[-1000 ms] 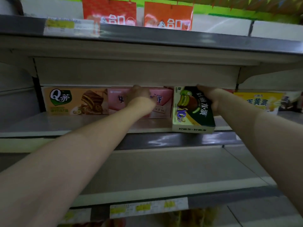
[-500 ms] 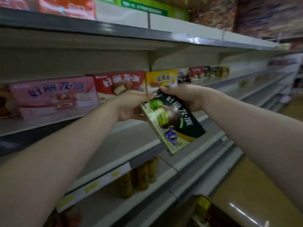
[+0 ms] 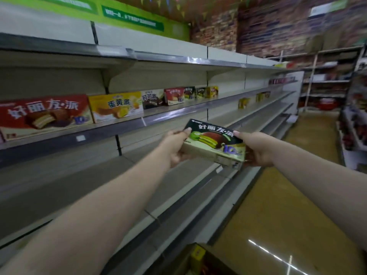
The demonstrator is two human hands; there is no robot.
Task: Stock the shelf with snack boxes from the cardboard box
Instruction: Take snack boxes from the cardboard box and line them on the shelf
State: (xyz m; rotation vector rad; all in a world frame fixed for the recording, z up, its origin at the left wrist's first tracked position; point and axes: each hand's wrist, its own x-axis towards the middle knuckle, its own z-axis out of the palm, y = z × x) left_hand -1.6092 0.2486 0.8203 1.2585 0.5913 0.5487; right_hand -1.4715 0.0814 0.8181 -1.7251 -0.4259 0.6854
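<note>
Hands hold the load between them: the left hand (image 3: 174, 147) grips one short end of the green snack box (image 3: 215, 143), thumb on top and fingers curled beneath, and the right hand (image 3: 256, 148) clamps the opposite end the same way. The box hangs in the air out in front of the shelf (image 3: 158, 114), printed face up, its long axis running across from hand to hand, roughly along the shelf's front edge. The row of boxes (a red box (image 3: 43, 116), then a yellow box (image 3: 117, 107)) lies up and to the left, so the left hand is nearer; the placement likely calls for a swing leftward and upward. The cardboard box (image 3: 200, 257) sits low by the floor.
</note>
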